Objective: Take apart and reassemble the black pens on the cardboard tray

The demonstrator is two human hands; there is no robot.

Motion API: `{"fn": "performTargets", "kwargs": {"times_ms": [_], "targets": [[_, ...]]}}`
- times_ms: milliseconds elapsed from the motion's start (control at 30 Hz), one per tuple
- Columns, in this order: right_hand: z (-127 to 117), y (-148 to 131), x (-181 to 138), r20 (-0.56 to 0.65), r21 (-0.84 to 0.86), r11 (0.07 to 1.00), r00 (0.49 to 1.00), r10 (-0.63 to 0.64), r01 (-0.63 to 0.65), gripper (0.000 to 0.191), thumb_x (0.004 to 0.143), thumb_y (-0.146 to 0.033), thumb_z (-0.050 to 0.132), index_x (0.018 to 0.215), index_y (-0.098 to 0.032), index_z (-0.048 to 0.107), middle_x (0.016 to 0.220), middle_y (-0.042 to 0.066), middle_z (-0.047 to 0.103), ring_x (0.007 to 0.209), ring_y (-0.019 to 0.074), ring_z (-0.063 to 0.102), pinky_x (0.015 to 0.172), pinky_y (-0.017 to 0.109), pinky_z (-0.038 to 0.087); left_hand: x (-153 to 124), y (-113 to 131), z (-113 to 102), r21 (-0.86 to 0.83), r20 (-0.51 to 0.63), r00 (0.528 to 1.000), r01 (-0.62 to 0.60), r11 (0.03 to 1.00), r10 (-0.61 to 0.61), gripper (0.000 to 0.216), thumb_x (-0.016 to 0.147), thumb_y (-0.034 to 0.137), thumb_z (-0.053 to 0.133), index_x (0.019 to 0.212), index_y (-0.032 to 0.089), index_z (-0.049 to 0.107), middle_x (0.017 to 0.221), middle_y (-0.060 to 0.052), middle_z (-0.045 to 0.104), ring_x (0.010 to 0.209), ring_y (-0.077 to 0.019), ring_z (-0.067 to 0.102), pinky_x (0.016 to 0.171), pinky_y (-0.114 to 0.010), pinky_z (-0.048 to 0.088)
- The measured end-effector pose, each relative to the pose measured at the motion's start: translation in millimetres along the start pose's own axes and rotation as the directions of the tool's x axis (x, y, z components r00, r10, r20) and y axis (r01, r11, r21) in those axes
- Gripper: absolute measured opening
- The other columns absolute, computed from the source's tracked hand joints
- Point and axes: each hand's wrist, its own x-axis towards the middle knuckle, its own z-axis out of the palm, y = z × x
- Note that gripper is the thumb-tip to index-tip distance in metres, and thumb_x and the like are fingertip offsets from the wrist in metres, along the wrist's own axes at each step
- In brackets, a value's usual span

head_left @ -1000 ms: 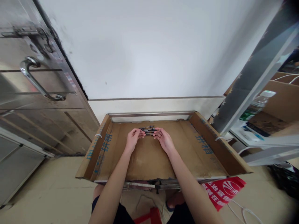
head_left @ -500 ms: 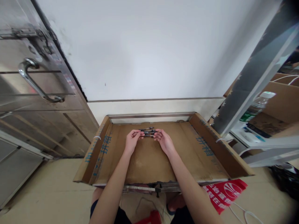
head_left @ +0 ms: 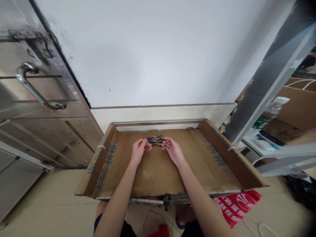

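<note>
Several slim dark pens (head_left: 155, 141) lie crosswise between my two hands, over the far middle part of a cardboard-lined tray (head_left: 160, 174). My left hand (head_left: 139, 149) has its thumb and fingers closed on the left ends of the pens. At the right ends, the curled fingers of my right hand (head_left: 173, 149) grip them, palm turned partly up. One pen sits slightly apart on the far side of the bunch. The fingers cover the ends of the pens, so I cannot tell exactly which ones each hand grips.
Raised cardboard walls with blue print, such as the right wall (head_left: 229, 158), border the tray. A white wall (head_left: 148, 56) rises behind it. A metal door with a handle (head_left: 37, 87) is on the left. A plastic bottle (head_left: 271, 112) stands on a shelf at right.
My left hand has shifted slightly left along the pens, and more of their length shows between the hands. The right hand stays nearly in place.
</note>
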Motion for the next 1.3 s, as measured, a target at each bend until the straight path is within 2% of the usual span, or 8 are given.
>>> {"fn": "performTargets", "kwargs": {"times_ms": [133,300,433,633,867,1300], "targets": [[-1.0,0.4,0.1,0.007,-0.012,1.000,1.000,-0.002,0.002,0.028,0.080,-0.044,0.061,0.090,-0.019,0.067,0.076,0.004,0.066,0.071,0.0166,0.061,0.062,0.027,0.047,-1.2,0.6,0.3,0.007,-0.001,1.000,0.004,1.000,-0.004,0.035,0.074,0.046,0.066,0.073,0.012,0.057,0.066,-0.007,0.069,0.055,-0.0150,0.065,0.054,-0.026,0.051],[0.2,-0.4,-0.9,0.011,-0.011,1.000,1.000,-0.004,0.004,0.027,0.080,-0.043,0.060,0.089,-0.019,0.067,0.075,0.004,0.066,0.070,0.0165,0.061,0.062,0.028,0.047,-1.3,0.4,0.0,-0.043,-0.011,1.000,-0.021,0.999,0.021,0.032,0.068,0.038,0.074,0.082,0.013,0.058,0.084,-0.010,0.072,0.077,-0.0188,0.069,0.071,-0.031,0.054],[2.8,-2.1,-2.7,0.021,-0.005,1.000,1.000,-0.013,0.013,0.027,0.079,-0.043,0.062,0.089,-0.018,0.068,0.075,0.004,0.065,0.071,0.0165,0.061,0.061,0.028,0.047,-0.6,-1.3,-1.0,-0.064,0.002,1.000,-0.017,0.998,0.017,0.033,0.067,0.036,0.075,0.085,0.013,0.059,0.088,-0.010,0.072,0.082,-0.0197,0.069,0.079,-0.034,0.054],[3.3,-1.8,-3.1,0.032,-0.014,1.000,0.999,-0.008,0.008,0.027,0.079,-0.042,0.062,0.090,-0.018,0.068,0.076,0.004,0.066,0.072,0.0170,0.062,0.063,0.028,0.048,-2.1,0.8,1.9,-0.119,0.069,0.998,0.003,0.993,0.005,0.031,0.068,0.036,0.075,0.081,0.014,0.056,0.092,-0.010,0.071,0.086,-0.0207,0.069,0.081,-0.035,0.053],[3.2,-1.4,-3.4,0.043,-0.024,1.000,0.999,0.008,-0.007,0.027,0.080,-0.041,0.062,0.092,-0.017,0.068,0.078,0.005,0.067,0.074,0.0172,0.063,0.065,0.028,0.049,-5.2,7.7,4.7,-0.174,0.091,0.996,0.028,0.984,-0.013,0.030,0.068,0.032,0.075,0.080,0.015,0.054,0.094,-0.010,0.071,0.088,-0.0204,0.069,0.085,-0.035,0.052],[5.1,-0.6,-5.6,0.065,-0.054,0.998,0.998,-0.012,0.016,0.026,0.080,-0.041,0.062,0.091,-0.018,0.068,0.080,0.006,0.069,0.075,0.0178,0.064,0.065,0.030,0.050,-5.0,1.9,1.9,-0.103,0.108,0.994,0.005,0.995,0.006,0.030,0.070,0.035,0.073,0.083,0.014,0.055,0.095,-0.011,0.071,0.090,-0.0217,0.069,0.088,-0.039,0.052]]}}
